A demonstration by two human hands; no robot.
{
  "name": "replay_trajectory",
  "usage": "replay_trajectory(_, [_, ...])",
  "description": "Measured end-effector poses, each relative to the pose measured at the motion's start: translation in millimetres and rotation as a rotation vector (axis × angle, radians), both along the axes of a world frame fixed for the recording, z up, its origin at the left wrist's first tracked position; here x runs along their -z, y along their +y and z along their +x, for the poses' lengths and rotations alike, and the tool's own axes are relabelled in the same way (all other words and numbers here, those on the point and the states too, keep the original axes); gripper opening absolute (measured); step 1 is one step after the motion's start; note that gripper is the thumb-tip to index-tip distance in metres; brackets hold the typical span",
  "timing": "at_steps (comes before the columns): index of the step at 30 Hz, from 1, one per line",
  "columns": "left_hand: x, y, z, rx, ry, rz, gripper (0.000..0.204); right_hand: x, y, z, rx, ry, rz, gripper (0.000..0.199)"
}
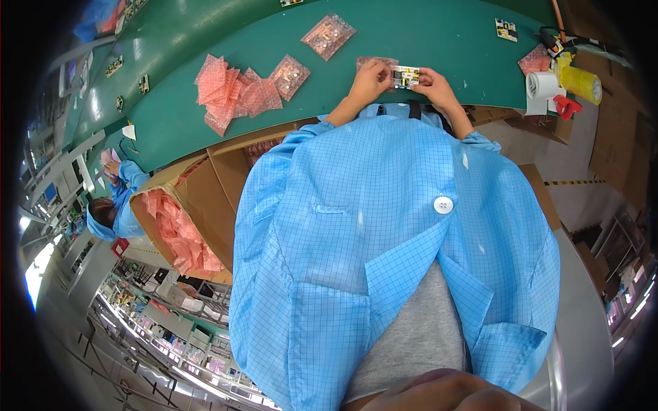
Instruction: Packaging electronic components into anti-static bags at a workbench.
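- While both my hands meet over the green counter (445, 34), they pinch one small circuit board (406, 76) between them: my left hand (370, 80) closes its grip on the board's left end and my right hand (432, 82) closes on its right end, so the board hangs level above the counter, just in front of my blue coat (384, 226).
- Held by the ends like that, the parts on its face stay uncovered, which I judge is the reason for the hold.
- One pink bubble bag (373, 63) peeks out behind my left hand, touching it; I cannot tell whether the board is partly inside it.
- A loose heap of pink bags (229, 92) lies to my left, too tangled to count; two flatter bagged pieces lie apart from it, one (289, 77) beside the heap and one (328, 35) farther up.
- A cardboard box (199, 198) below the counter's edge holds more pink bags, probably as stock within reach.
- To my right stand one white tape roll (543, 85) and one yellow roll (581, 82), close together.
- One bare board (506, 29) lies alone far up on the right.
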State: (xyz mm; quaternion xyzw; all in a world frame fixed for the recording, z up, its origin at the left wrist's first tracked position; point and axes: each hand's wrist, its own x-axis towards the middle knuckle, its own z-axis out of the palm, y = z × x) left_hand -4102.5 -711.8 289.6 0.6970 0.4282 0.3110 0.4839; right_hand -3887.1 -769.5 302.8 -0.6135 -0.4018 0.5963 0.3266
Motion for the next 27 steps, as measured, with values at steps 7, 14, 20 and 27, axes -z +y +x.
replay_trajectory(7, [-14.4,4.6,-2.9,-0.006,0.132,0.258,0.013,-24.5,16.5,-5.2,-0.201,-0.275,-0.020,0.053])
replay_trajectory(14, [-25.4,10.7,3.3,-0.017,0.121,0.311,0.014,-27.8,21.3,-15.3,0.210,-0.116,-0.198,0.048])
replay_trajectory(20, [-32.6,19.5,7.6,-0.010,0.169,0.357,0.013,-12.7,23.9,-8.1,0.236,-0.006,-0.109,0.045])
replay_trajectory(27, [-34.1,25.3,3.7,-0.108,0.246,0.308,0.013,-35.0,26.2,-11.8,0.096,-0.356,0.038,0.037])
